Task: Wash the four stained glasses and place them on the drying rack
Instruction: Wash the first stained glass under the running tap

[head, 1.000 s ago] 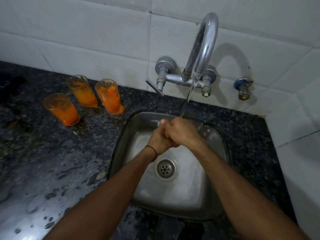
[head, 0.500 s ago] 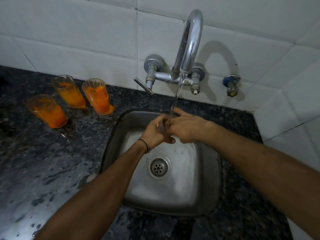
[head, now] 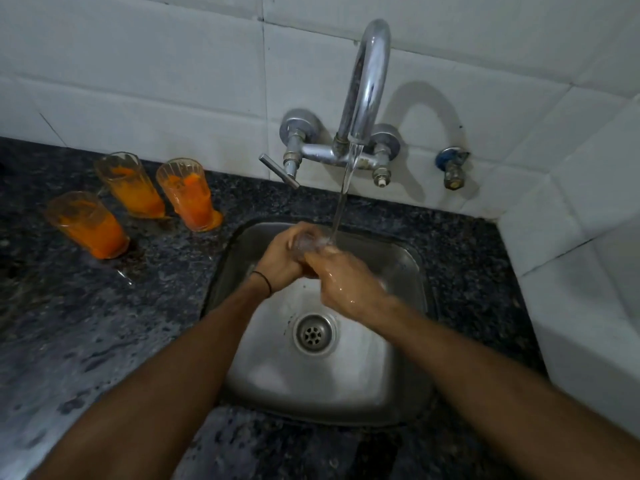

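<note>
In the head view the glass [head: 307, 242] is over the sink [head: 408, 271] under the tap [head: 367, 81] stream [head: 341, 209], its axis unclear, the left hand [head: 282, 261] gripping it from 9 o'clock and the right hand [head: 346, 282] with fingers [head: 320, 263] curled on it from 4 o'clock, while three stained glasses [head: 138, 185] stand at 10 o'clock on the worktop [head: 104, 323].

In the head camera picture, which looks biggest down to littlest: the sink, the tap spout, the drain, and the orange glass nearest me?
1. sink
2. tap spout
3. nearest orange glass
4. drain

The spout is long but thin, so its place over the glass is not certain.
</note>
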